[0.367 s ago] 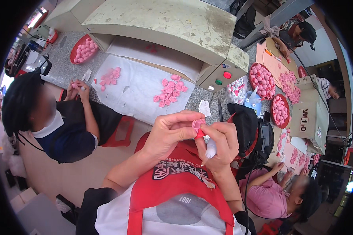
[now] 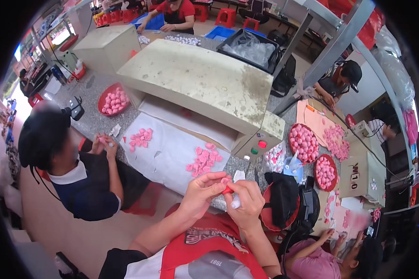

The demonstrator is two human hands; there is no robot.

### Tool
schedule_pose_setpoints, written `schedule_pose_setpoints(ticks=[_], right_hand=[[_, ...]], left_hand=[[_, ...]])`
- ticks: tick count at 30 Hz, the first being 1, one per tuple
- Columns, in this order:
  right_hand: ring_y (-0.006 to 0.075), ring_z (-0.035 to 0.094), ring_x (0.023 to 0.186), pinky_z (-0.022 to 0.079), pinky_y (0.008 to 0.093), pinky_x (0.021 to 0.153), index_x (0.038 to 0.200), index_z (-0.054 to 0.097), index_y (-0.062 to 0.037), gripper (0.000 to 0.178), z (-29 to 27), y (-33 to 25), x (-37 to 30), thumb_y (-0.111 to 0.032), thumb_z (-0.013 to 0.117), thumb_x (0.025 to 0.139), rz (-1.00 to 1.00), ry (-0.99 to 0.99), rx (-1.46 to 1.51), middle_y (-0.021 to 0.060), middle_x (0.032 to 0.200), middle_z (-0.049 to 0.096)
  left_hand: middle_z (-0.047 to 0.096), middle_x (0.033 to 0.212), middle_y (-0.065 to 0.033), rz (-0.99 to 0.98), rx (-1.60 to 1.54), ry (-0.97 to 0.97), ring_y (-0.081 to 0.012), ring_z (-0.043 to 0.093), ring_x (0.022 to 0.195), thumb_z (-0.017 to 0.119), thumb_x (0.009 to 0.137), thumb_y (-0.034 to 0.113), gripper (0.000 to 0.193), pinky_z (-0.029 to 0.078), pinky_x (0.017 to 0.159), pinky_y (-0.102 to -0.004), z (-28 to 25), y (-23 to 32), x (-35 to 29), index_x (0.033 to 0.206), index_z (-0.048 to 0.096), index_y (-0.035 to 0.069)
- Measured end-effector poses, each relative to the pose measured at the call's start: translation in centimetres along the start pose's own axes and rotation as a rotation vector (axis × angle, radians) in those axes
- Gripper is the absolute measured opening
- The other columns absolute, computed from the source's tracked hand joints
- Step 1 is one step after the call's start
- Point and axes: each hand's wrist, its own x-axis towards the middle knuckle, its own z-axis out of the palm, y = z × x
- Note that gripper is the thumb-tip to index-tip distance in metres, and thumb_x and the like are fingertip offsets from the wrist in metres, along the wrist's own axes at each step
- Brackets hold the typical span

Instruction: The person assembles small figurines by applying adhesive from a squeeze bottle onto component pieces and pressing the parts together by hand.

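In front of my red apron, my left hand (image 2: 202,191) pinches a small hollow pink and red piece (image 2: 226,186) between thumb and fingertips. My right hand (image 2: 247,201) closes in from the other side, its thumb and forefinger on the red part. Tucked in the curled fingers of that hand is a small white tube (image 2: 236,202). Beyond my hands, a white sheet (image 2: 160,167) bears a pile of pink pieces (image 2: 205,160) and a second pink pile (image 2: 140,138) farther left. The inside of the held piece is too small to make out.
A beige machine (image 2: 195,83) with a low opening stands over the sheet, with red and green buttons at its right. Red baskets (image 2: 317,156) of pink balls sit to the right. A black bag (image 2: 284,195) lies near my right arm. Co-workers sit left and right.
The view has tilted up, showing more of the room behind the machine. My hands still hold the piece together, now turned so that its opening shows less.
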Motion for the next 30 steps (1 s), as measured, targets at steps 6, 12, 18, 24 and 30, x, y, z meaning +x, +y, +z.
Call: schedule_pose_setpoints(ticks=[6,12,18,24,30], right_hand=[[0.0134,0.051,0.071,0.045,0.0249,0.06,0.097,0.052,-0.0033,0.035,-1.6,-1.5,1.8,0.0,0.067,0.066,0.429,0.073,0.43,0.0063,0.084,0.049],[0.0112,0.051,0.081,0.044,0.0219,0.069,0.106,0.038,-0.001,0.039,-4.1,0.0,1.6,0.011,0.054,0.072,0.714,-0.054,0.931,0.0084,0.091,0.05],[0.0159,0.059,0.079,0.046,0.0255,0.073,0.106,0.048,0.0056,0.045,-5.2,-1.2,0.7,0.008,0.066,0.065,0.576,-0.106,0.908,0.0135,0.087,0.06],[0.0132,0.057,0.077,0.046,0.0237,0.066,0.101,0.049,0.0048,0.043,-5.5,-3.8,0.3,0.001,0.069,0.063,0.682,-0.006,0.835,0.0129,0.085,0.058],[0.0168,0.053,0.061,0.043,0.0265,0.058,0.091,0.047,0.0004,0.036,-5.3,-4.2,-0.1,-0.016,0.066,0.066,0.31,0.156,0.534,0.0092,0.077,0.052]], left_hand=[[0.051,0.116,-0.0128,-0.217,-0.333,-0.203,-0.0226,0.051,0.106,0.05,0.086,0.012,0.04,0.046,0.085,-0.035,-0.5,2.0,0.2,0.124,0.039,0.005],[0.047,0.117,-0.0148,-0.141,-0.383,-0.213,-0.0268,0.051,0.106,0.048,0.088,0.015,0.044,0.043,0.093,-0.0369,0.5,4.0,-0.3,0.126,0.033,0.0],[0.048,0.116,-0.0147,-0.148,-0.328,-0.221,-0.0265,0.051,0.107,0.045,0.089,0.015,0.042,0.043,0.092,-0.0357,1.6,4.9,-2.3,0.127,0.033,-0.001],[0.044,0.122,-0.0189,-0.133,-0.275,-0.24,-0.0298,0.048,0.11,0.047,0.089,0.018,0.042,0.043,0.092,-0.0381,0.5,4.0,-3.5,0.126,0.036,0.0],[0.046,0.121,-0.0185,-0.182,-0.242,-0.173,-0.0278,0.051,0.106,0.047,0.089,0.022,0.042,0.042,0.092,-0.0369,1.3,4.1,-4.3,0.125,0.038,0.001]])
